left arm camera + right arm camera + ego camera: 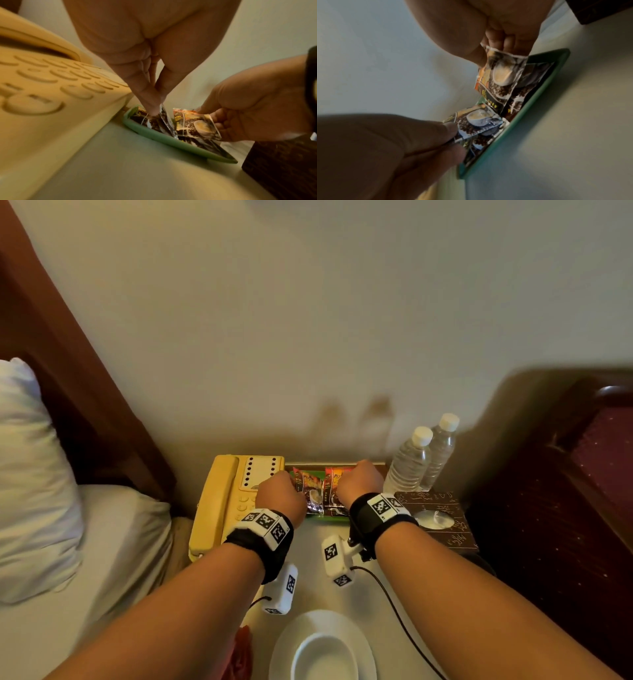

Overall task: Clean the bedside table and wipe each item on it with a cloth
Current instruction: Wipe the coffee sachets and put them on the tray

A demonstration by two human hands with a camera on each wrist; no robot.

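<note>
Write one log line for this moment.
left hand: pinches coffee sachet | right hand: pinches second sachet | both over green plastic tray

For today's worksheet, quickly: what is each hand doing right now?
Left hand: pinches a coffee sachet over the green tray.
Right hand: pinches another sachet.

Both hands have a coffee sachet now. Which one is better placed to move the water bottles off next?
Right, probably. The right hand sits beside the water bottles at the table's right rear, while the left hand is over by the telephone. It must first set down its coffee sachet.
</note>
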